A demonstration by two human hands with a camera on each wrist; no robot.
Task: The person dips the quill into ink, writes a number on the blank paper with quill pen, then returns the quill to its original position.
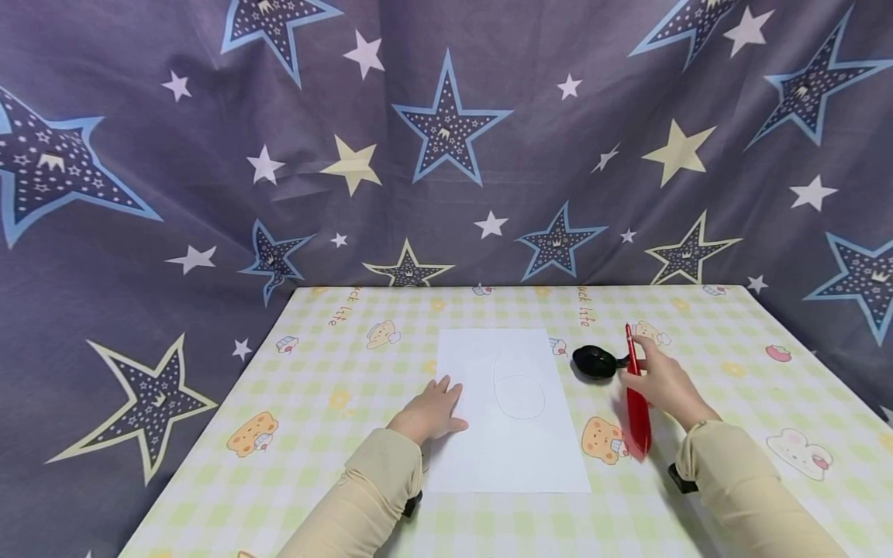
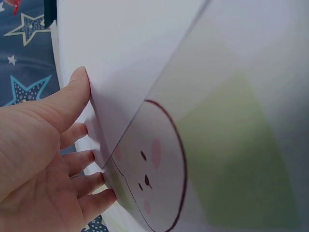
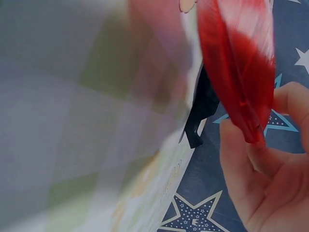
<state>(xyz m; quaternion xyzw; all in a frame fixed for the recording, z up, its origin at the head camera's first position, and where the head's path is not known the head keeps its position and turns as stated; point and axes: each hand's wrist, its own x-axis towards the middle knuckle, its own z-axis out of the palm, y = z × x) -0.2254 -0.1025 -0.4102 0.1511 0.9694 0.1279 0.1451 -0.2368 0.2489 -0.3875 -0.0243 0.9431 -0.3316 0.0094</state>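
Note:
A white sheet of paper (image 1: 505, 457) lies flat, with a thin line drawn on it like a figure 6 (image 1: 519, 418). On the sheet's left edge rests my left hand (image 1: 431, 411), fingers spread; the left wrist view shows the thumb on the paper. Off to the right, my right hand (image 1: 666, 384) pinches a red feather pen (image 1: 638, 418) between thumb and fingers. The pen's tip points away from me, its feather (image 3: 241, 63) toward me. Just left of that hand is a small black round dish (image 1: 594, 362) with a short handle, partly behind the pen.
A checked tablecloth (image 1: 293, 496) with cartoon prints covers the table. Behind it hangs a dark curtain (image 1: 446, 217) patterned with stars. Black wrist devices (image 1: 682, 479) show under both sleeves.

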